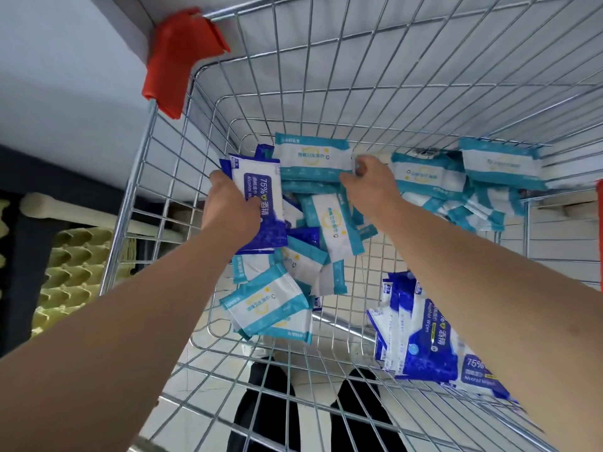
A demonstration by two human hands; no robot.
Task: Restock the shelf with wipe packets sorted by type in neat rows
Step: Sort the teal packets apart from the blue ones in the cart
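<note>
Legend: I read "75%" and "Alcohol Wipes" on the dark-blue packet (261, 203) by the left wall of the cart (391, 76), and on the near-right dark-blue packet (437, 349).

so it's a silver wire shopping cart (129, 190), mesh all round; red plastic corner guard (177, 57) on its far left corner, another bit of red (599, 230) at the right edge; outside on the left sit yellowish egg trays (75, 265) with a pale tube (81, 208) just beyond them; black trouser legs (267, 406) show through the near mesh
</note>
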